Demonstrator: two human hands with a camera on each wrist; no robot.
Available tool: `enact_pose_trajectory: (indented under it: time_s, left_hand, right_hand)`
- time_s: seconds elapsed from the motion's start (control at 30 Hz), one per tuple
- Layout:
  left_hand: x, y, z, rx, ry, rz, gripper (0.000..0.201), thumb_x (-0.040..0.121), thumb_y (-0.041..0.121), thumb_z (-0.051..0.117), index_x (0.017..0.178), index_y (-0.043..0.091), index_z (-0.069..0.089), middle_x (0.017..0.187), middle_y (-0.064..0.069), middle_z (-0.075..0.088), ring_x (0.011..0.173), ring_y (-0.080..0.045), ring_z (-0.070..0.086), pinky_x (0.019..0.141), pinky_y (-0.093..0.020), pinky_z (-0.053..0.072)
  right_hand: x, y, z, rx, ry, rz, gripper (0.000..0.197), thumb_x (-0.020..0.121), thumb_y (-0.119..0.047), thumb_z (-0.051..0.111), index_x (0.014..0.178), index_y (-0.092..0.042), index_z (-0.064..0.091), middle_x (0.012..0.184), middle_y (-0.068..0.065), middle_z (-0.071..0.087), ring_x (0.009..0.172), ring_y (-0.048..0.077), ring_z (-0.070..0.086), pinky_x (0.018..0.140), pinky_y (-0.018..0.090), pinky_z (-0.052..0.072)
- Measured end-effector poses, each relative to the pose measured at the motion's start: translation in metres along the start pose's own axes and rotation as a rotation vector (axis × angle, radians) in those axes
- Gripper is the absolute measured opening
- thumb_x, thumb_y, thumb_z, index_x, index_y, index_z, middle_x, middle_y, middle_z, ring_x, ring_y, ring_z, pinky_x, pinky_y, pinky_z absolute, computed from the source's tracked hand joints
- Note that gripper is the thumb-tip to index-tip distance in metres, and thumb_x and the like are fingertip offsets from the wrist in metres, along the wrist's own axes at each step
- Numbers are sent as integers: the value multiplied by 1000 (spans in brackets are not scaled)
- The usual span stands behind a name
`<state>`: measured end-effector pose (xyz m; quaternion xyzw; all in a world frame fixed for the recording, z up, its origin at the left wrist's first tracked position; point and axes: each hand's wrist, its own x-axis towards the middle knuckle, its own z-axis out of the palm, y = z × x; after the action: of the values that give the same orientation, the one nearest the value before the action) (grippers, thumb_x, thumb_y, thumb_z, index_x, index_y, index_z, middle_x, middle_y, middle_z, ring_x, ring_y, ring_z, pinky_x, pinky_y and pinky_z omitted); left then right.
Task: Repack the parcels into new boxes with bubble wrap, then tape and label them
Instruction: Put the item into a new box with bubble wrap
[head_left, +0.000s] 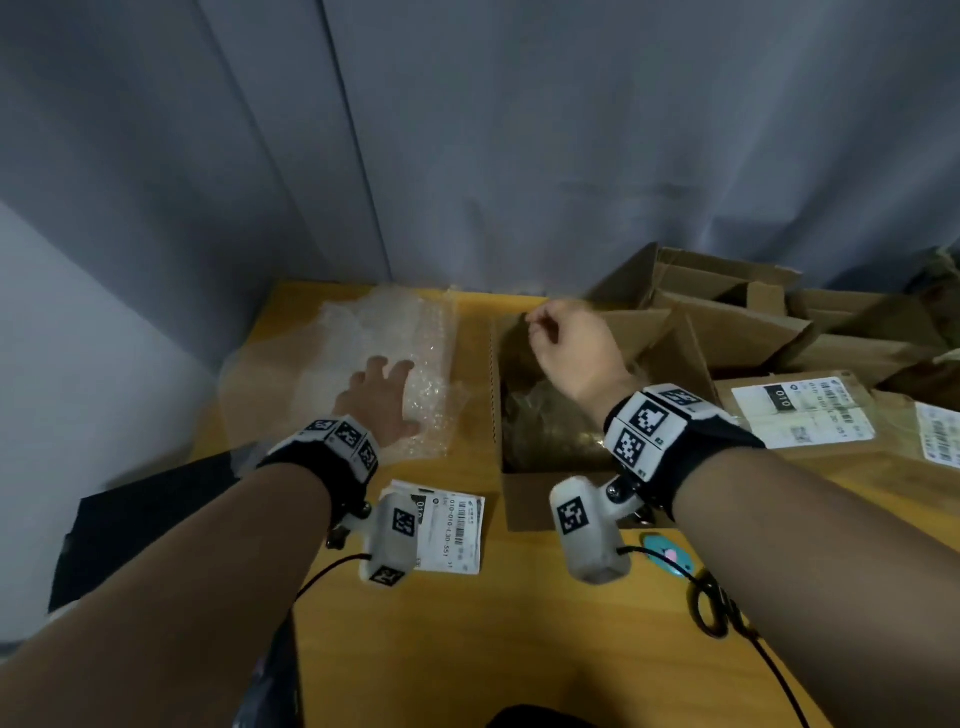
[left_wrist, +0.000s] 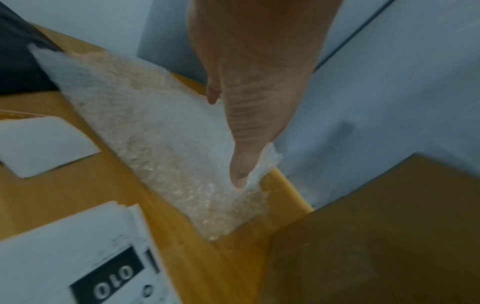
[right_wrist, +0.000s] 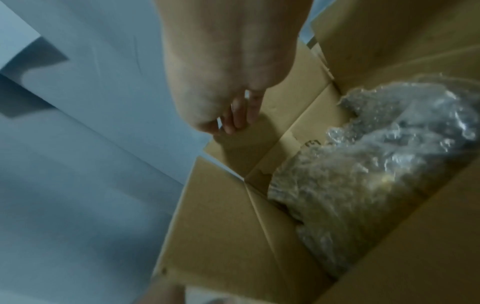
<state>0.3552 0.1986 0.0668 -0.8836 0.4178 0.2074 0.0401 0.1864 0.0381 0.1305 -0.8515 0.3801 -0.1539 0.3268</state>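
Cardboard, plain brown and corrugated, forms the open box (head_left: 524, 499) standing on the yellow worktop (head_left: 467, 649), its flaps raised. Inside lies a lumpy bundle (right_wrist: 363, 174) swathed in clear, crinkled bubble wrap. A loose bubble wrap sheet (head_left: 395, 364), translucent and pebbled, lies flat on the worktop just left of the box. The right hand (head_left: 571, 348) reaches over the box's far edge, its curled fingers (right_wrist: 240, 115) pinching the top of the rear flap (right_wrist: 249, 144). The left hand (head_left: 382, 400) rests palm down on the sheet with fingers spread and straight, gripping nothing. White printed labels (head_left: 452, 530) lie near the box's front corner; more brown boxes (head_left: 753, 322) crowd the right.
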Motion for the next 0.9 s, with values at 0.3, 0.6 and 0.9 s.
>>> enact_pose_trajectory:
  time_s: [0.3,0.6,0.9]
  left_hand:
    - [2,1,45,273,-109,184,49,80,29,71,126,27,54,157,-6,11,143,-31,10,114,-53,20]
    - [1,-4,57,254,-97,247,58,77,17,71,128,32,50,142,-5,33,125,-31,38,104,-46,38]
    - [-5,-4,33,245,228,269,36,90,4,46,123,15,55,123,-7,55,113,-26,50,92,-35,38]
  right_hand:
    - [-1,-1,26,-23,70,-29,24,94,-12,49,115,-14,62,118,3,59,115,18,49,102,26,38]
    - [-4,14,28,43,61,70,23,94,-12,51,113,-16,62,116,3,61,108,18,57,97,34,48]
    - [-25,11,16,106,121,20,24,94,-8,50,115,-14,62,116,2,61,108,16,57,98,29,46]
